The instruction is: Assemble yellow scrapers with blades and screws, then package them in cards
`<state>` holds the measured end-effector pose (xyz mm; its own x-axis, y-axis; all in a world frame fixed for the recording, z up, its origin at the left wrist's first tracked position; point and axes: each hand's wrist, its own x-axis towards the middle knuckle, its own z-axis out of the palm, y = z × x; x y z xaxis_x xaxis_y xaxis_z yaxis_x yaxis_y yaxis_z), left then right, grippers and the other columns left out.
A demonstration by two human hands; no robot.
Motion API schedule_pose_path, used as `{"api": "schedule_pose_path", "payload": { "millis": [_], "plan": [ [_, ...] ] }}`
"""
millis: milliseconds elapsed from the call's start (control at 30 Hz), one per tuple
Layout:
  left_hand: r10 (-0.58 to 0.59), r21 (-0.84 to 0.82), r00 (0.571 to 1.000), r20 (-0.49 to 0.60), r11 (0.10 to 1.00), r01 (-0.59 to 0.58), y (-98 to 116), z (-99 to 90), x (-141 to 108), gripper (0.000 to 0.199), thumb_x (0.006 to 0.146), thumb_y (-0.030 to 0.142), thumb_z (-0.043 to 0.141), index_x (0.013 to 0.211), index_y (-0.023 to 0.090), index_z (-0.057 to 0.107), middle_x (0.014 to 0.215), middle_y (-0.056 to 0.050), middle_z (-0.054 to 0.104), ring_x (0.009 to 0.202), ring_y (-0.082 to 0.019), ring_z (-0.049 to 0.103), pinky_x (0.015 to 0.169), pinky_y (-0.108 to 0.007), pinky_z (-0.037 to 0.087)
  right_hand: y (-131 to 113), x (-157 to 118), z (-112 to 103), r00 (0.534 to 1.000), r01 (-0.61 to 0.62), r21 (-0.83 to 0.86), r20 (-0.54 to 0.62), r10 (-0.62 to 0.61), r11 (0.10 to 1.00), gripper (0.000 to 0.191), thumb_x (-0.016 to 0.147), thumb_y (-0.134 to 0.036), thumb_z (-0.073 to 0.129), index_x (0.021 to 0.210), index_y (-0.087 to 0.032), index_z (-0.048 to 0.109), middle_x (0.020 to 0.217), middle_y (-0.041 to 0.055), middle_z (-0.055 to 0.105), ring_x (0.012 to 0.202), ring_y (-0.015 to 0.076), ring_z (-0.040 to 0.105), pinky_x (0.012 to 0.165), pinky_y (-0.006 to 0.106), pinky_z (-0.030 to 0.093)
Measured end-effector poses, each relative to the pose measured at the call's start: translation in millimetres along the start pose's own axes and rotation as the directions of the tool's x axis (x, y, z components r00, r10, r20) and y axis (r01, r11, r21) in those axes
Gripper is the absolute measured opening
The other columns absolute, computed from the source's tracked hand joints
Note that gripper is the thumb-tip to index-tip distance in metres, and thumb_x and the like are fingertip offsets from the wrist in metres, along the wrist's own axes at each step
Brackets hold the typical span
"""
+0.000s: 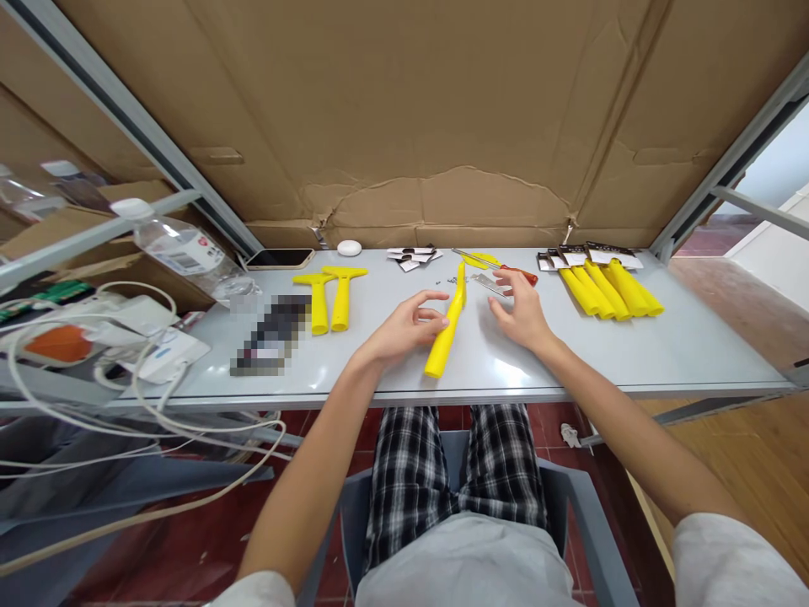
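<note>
A yellow handled tool (446, 337) stands out at the middle of the grey table, tilted, its wide end toward the front edge. My left hand (414, 324) is beside it on the left, fingers curled and apart, fingertips near or touching its side. To its right my right hand (522, 312) is spread with thumb and fingers apart, holding nothing. Just behind the right fingertips lies a screwdriver with a red handle (519, 273). Small dark screws (452, 280), a thin metal blade (488, 283) and another yellow piece (481, 260) lie close by.
Two yellow T-shaped tools (340, 299), a phone (280, 259) and a white case (349, 248) are left. Black-and-white packets (414, 256) lie at the back, several yellow handles (610, 291) right. A plastic bottle (183, 249) and white cables (158, 405) crowd the left end.
</note>
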<state>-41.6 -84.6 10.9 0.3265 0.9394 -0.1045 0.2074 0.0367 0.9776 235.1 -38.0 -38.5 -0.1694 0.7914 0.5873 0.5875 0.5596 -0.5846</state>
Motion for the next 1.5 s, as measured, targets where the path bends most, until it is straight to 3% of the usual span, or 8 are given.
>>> {"api": "schedule_pose_path", "payload": {
  "millis": [267,467,633,767,900,1100,1400,1500],
  "plan": [
    [0.006,-0.305,0.969,0.246,0.950,0.071,-15,16.8,-8,0.065,0.089,0.050,0.093,0.144,0.021,0.075,0.106,-0.008,0.079,0.095,-0.023,0.077,0.092,-0.040,0.063,7,4,-1,0.920,-0.378,0.554,0.311,0.237,0.742,0.046,0.085,-0.051,0.089,0.120,-0.025,0.072,0.126,0.0111,0.082,0.113,0.0279,0.079,0.105,0.050,0.066],
    [0.127,0.061,0.962,0.242,0.987,-0.146,-9,21.0,-5,0.059,0.100,0.053,0.078,0.148,0.019,0.075,0.102,-0.009,0.081,0.098,-0.025,0.074,0.090,-0.037,0.058,15,10,1,0.896,-0.431,0.512,0.341,0.285,0.743,0.037,0.075,-0.048,0.094,0.097,-0.021,0.081,0.107,0.0081,0.085,0.101,0.0262,0.080,0.097,0.044,0.066],
    [0.190,0.538,0.957,0.220,0.795,-0.281,1,32.8,0,0.047,0.106,0.045,0.062,0.139,0.020,0.084,0.076,-0.002,0.073,0.071,-0.020,0.063,0.073,-0.033,0.048,25,25,17,0.934,-0.313,0.367,0.288,0.213,0.876,0.024,0.084,-0.038,0.082,0.099,-0.019,0.082,0.101,0.0098,0.086,0.091,0.0245,0.081,0.085,0.040,0.068],
    [0.212,0.694,0.952,0.220,0.652,-0.305,5,37.3,11,0.042,0.107,0.035,0.057,0.131,0.019,0.088,0.085,-0.006,0.082,0.078,-0.025,0.071,0.081,-0.036,0.052,26,42,30,0.957,-0.216,0.278,0.250,0.146,0.936,0.012,0.084,-0.022,0.076,0.093,-0.019,0.083,0.094,0.0082,0.085,0.084,0.0225,0.079,0.082,0.037,0.065],
    [0.248,0.731,0.943,0.222,0.598,-0.330,3,33.4,22,0.041,0.107,0.028,0.054,0.128,0.019,0.088,0.111,-0.010,0.089,0.099,-0.029,0.079,0.094,-0.039,0.056,22,51,37,0.979,-0.092,0.180,0.198,0.055,0.979,0.018,0.085,-0.010,0.067,0.087,-0.019,0.082,0.097,0.0079,0.085,0.089,0.0232,0.078,0.088,0.038,0.062],
    [0.240,0.736,0.948,0.207,0.601,-0.313,1,27.0,35,0.038,0.105,0.026,0.058,0.124,0.020,0.090,0.097,-0.007,0.088,0.087,-0.026,0.077,0.087,-0.036,0.055,25,49,37,0.983,0.030,0.086,0.179,-0.045,0.996,0.024,0.088,-0.006,0.062,0.086,-0.020,0.082,0.097,0.0077,0.084,0.093,0.0242,0.076,0.091,0.038,0.060],
    [0.326,0.712,0.935,0.136,0.625,-0.322,-2,25.7,44,0.049,0.117,0.044,0.048,0.152,0.025,0.077,0.086,-0.004,0.081,0.079,-0.026,0.072,0.083,-0.037,0.053,38,43,13,0.998,0.010,-0.016,0.060,-0.009,1.000,0.031,0.093,-0.010,0.059,0.102,-0.020,0.087,0.109,0.0089,0.089,0.107,0.0270,0.083,0.103,0.041,0.064],
    [0.406,0.748,0.910,0.082,0.578,-0.325,-4,17.2,48,0.049,0.119,0.040,0.040,0.139,0.021,0.081,0.103,-0.009,0.085,0.096,-0.029,0.077,0.093,-0.039,0.056,37,33,8,0.997,0.004,-0.084,0.072,0.002,0.996,0.040,0.099,-0.013,0.055,0.120,-0.019,0.088,0.126,0.0103,0.087,0.121,0.0285,0.082,0.116,0.045,0.062]
  ]
}}
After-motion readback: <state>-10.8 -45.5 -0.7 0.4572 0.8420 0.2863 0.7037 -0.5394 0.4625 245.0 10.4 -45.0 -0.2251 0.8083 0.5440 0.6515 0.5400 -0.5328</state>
